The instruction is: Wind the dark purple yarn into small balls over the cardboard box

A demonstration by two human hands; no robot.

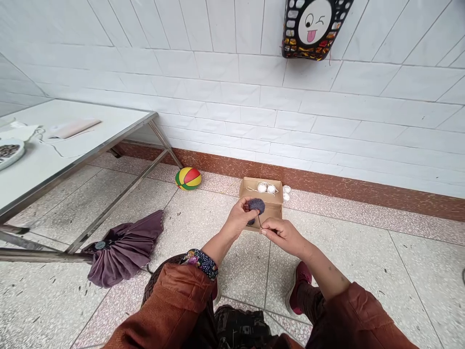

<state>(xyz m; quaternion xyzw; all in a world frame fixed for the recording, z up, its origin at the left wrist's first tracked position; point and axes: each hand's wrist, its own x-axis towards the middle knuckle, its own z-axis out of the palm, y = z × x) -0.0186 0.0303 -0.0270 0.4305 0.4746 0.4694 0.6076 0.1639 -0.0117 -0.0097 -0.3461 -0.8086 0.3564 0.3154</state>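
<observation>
My left hand [244,213] is closed around a small ball of dark grey yarn [256,206]. From the ball a strand runs down to my right hand [279,231], whose thumb and fingers pinch it. Below both hands an open cardboard box [272,212] lies on the floor. White yarn balls [266,187] with loose ends rest in its lid part. Another dark grey piece shows partly in the box, under my left hand. More small white balls [286,193] sit just right of the box.
A striped ball [188,179] lies by the wall. Dark purple gathered cloth [125,249] is on the floor, near a metal-framed table [119,127] holding a plate [10,152] and a pinkish flat item [75,128]. A black basket [308,29] hangs on the tiled wall.
</observation>
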